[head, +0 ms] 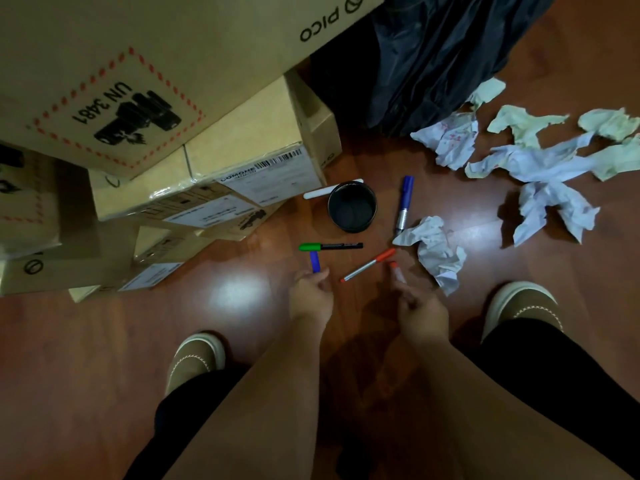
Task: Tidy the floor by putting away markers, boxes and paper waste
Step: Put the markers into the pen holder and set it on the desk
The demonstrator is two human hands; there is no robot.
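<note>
Your left hand [310, 295] pinches a short blue marker [314, 261] between curled fingers, its tip pointing away from you, just below the green-capped black marker [330, 246] lying flat on the glossy reddish wooden floor [104, 341]. Your right hand [417, 306] holds a pale marker with a red cap [396, 270] — the fingers wrap its lower barrel, though motion blur hides the exact grip. Between your hands lies a slim grey pen with an orange-red cap [367, 265], slanted. Beyond it stands a round black cup [352, 206], open and dark inside, with a white marker [320, 193] behind it and a long blue-and-silver marker [404, 203] to its right. Crumpled white and pale green paper [540, 161] is strewn at right — one wad [434, 249] near your right hand. Stacked cardboard boxes [207, 161] fill the left, a black bin bag [433, 57] behind.
</note>
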